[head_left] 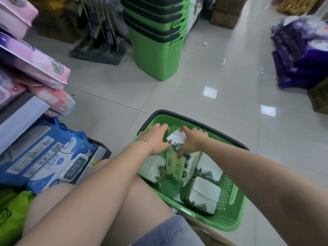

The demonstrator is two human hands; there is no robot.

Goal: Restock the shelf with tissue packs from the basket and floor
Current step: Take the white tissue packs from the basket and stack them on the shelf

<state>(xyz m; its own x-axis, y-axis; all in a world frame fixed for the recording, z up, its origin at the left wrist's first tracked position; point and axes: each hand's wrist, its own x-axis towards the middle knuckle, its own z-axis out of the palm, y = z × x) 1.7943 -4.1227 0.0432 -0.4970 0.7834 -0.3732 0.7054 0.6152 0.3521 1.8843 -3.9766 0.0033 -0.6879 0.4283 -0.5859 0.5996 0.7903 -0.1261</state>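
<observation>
A green basket (232, 221) with a dark rim sits on the floor in front of my knees. Inside it stands a white tissue pack with green leaf print (177, 166), upright. My left hand (156, 139) grips its top left side, and my right hand (190, 141) grips its top right side. Three more leaf-print tissue packs lie in the basket: one at the left (152, 170), one at the right (208, 170), one nearer me (204, 197). The shelf (19, 114) stands at my left.
Pink packs (35, 59) overhang the shelf's upper levels; blue wet-wipe packs (46, 160) fill the bottom level. A stack of green baskets (158, 41) stands ahead on the tiled floor. Purple packs (301, 50) are piled at the right. Cardboard boxes (225, 15) sit farther back.
</observation>
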